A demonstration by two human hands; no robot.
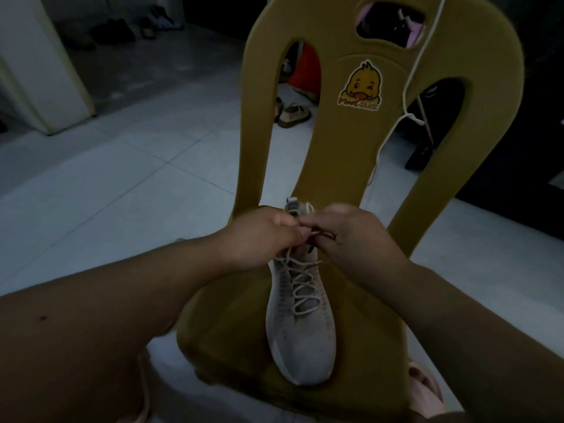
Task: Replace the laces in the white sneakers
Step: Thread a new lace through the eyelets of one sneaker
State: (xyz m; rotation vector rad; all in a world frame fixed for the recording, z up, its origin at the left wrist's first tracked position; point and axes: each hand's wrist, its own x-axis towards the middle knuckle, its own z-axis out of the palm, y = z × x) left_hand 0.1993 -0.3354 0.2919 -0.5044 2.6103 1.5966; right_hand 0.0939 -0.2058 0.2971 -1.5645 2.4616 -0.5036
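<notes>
A white sneaker (300,334) lies on the seat of a yellow plastic chair (341,141), toe pointing toward me. A pale lace (302,285) is threaded in crossings up its front. My left hand (259,236) and my right hand (351,236) meet over the sneaker's upper eyelets, and each pinches the lace near its ends. The fingertips and the top of the lacing are partly hidden by the hands. A second white lace (412,71) hangs down over the chair's backrest on the right.
The chair stands on a light tiled floor (137,178). Sandals (293,116) lie behind the chair, seen through its backrest. More shoes (122,30) sit by the far wall. A white cabinet (39,62) stands at the left. My foot (424,389) shows at lower right.
</notes>
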